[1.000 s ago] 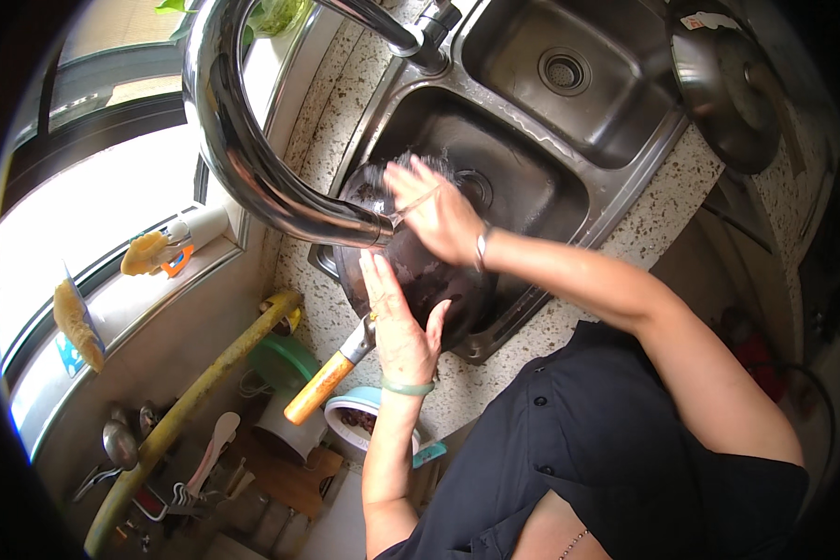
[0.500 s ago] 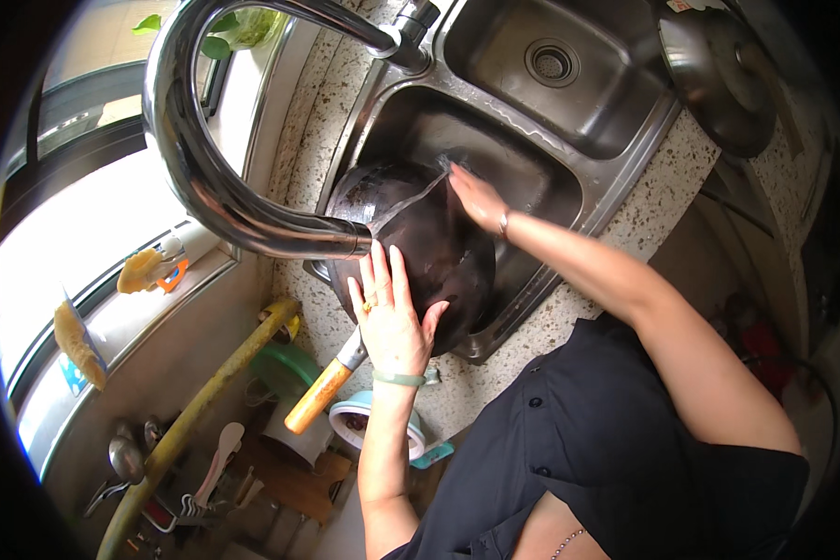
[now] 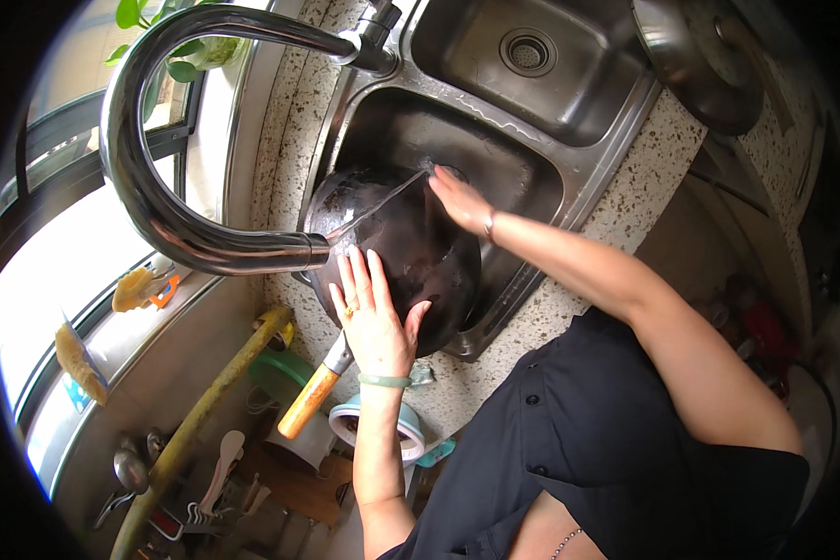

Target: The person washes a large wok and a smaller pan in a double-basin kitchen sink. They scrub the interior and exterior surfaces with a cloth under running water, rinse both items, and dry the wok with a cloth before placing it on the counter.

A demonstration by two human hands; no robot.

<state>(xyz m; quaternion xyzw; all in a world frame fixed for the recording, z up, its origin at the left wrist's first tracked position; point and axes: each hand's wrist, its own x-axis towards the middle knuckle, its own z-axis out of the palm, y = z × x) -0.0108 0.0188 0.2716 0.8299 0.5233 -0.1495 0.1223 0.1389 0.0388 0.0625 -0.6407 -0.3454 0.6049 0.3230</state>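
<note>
A black wok point(image 3: 411, 252) lies tilted in the near basin of a steel double sink point(image 3: 569, 177), its orange wooden handle point(image 3: 308, 403) sticking out over the speckled counter. My left hand point(image 3: 375, 313), with a green bangle on the wrist, presses flat on the wok's near side, fingers spread and thumb hooked toward the rim. My right hand point(image 3: 457, 199) rests with straight fingers on the wok's far edge, and nothing shows in it. A thin stream of water point(image 3: 383, 203) runs from the spout across the wok toward that hand.
A tall curved steel faucet point(image 3: 159, 215) arches over the sink's left side. The far basin has a drain point(image 3: 526, 51), and a metal lid point(image 3: 695, 56) lies on the counter at the right. A yellow pipe point(image 3: 205, 411), utensils point(image 3: 215, 476) and a round white-and-blue container point(image 3: 378, 429) sit below left.
My right hand has slid from the middle of the wok to its far edge. The left hand stays pressed on the near side. The view has shifted closer to the faucet.
</note>
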